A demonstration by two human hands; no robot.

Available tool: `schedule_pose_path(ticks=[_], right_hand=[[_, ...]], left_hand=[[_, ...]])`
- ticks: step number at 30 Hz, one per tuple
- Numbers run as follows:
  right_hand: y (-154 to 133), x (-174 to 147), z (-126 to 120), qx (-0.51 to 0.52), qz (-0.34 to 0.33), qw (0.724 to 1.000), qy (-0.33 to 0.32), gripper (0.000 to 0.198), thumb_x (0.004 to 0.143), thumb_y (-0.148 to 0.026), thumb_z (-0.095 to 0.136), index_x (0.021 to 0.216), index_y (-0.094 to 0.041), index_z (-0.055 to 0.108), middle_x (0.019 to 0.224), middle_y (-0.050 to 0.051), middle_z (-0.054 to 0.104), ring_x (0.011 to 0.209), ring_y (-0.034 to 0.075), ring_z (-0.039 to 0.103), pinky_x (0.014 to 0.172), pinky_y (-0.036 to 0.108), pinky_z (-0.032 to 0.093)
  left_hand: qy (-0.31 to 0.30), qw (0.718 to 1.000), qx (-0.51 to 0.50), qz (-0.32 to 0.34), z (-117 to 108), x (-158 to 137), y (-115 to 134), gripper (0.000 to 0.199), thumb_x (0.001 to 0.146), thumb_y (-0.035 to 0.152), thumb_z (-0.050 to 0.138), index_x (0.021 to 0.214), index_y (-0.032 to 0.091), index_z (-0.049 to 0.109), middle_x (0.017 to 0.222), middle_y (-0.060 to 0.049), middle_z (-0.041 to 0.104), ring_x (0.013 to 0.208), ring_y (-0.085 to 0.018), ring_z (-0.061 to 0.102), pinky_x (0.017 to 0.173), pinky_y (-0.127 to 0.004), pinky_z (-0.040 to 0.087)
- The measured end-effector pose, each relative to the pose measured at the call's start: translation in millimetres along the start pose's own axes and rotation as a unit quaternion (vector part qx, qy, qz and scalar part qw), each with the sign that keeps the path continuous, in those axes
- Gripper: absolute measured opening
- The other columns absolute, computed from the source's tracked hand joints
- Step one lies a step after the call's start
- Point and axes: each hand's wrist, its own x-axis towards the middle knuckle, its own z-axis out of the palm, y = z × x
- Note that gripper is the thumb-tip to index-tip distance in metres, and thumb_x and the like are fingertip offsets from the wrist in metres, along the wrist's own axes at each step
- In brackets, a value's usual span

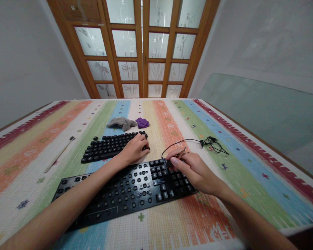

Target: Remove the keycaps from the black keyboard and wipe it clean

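Note:
A black keyboard (133, 189) lies at a slant across the cloth, its left and middle part stripped to bare switch posts. Keycaps still sit on its right part. My right hand (191, 170) is over that part, closed on a small, thin, brownish tool (181, 153) whose exact kind I cannot make out. Behind the keyboard, loose black keycaps (104, 149) stand in rows. My left hand (135, 147) rests at the right end of these rows, fingers bent and pinched around what looks like a black keycap, mostly hidden. My left forearm crosses above the keyboard.
Behind the keycap rows lie a grey cloth (122, 123) and a purple cloth (142, 122). A thin brush (59, 154) lies to the left. The keyboard's bundled cable (214, 144) is at the right. Striped cloth (156, 229) covers the table; wooden glazed doors (143, 52) stand beyond.

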Motion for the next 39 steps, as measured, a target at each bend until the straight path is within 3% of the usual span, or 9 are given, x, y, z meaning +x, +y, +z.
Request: schedule_pose_path(ticks=[12,23,29,35,39], right_hand=[[-2,0,-2,0.002,0.015,1.0,0.003,0.034,0.1,-0.036,0.043,0.078,-0.019,0.062,0.079,0.005,0.067,0.081,0.019,0.064,0.078,0.032,0.049],[-3,0,-2,0.003,0.016,1.0,-0.001,0.033,0.1,-0.035,0.043,0.079,-0.018,0.062,0.08,0.005,0.068,0.08,0.019,0.064,0.077,0.032,0.049],[2,1,-6,0.001,0.005,1.0,0.023,0.03,0.1,-0.035,0.045,0.086,-0.017,0.065,0.088,0.006,0.07,0.083,0.018,0.064,0.079,0.032,0.049],[15,4,-21,-0.006,0.01,0.997,0.077,0.03,0.1,-0.037,0.045,0.091,-0.017,0.065,0.088,0.007,0.068,0.078,0.018,0.063,0.074,0.031,0.049],[29,9,-29,-0.053,0.026,0.992,0.114,0.029,0.1,-0.039,0.044,0.099,-0.018,0.064,0.093,0.007,0.066,0.079,0.019,0.061,0.073,0.032,0.048]], left_hand=[[-0.008,0.999,-0.007,0.03,1,2,0,0.01,0.084,0.02,0.064,0.093,0.017,0.068,0.086,-0.004,0.052,0.087,-0.021,0.05,0.08,-0.035,0.046],[-0.013,0.999,-0.007,0.033,0,1,-3,0.01,0.085,0.016,0.061,0.089,0.016,0.07,0.086,-0.005,0.051,0.087,-0.021,0.05,0.08,-0.035,0.045],[-0.016,1.0,0.008,0.017,-4,-1,-3,0.028,0.081,0.016,0.064,0.109,0.014,0.065,0.095,-0.007,0.054,0.095,-0.024,0.051,0.085,-0.038,0.047],[0.011,1.0,-0.002,-0.011,-21,-27,6,0.023,0.09,0.026,0.057,0.111,0.016,0.06,0.099,-0.007,0.056,0.098,-0.024,0.053,0.089,-0.04,0.047],[-0.018,0.999,-0.03,-0.007,-32,-55,26,0.027,0.095,0.036,0.051,0.112,0.018,0.06,0.105,-0.009,0.058,0.1,-0.024,0.054,0.091,-0.042,0.048]])
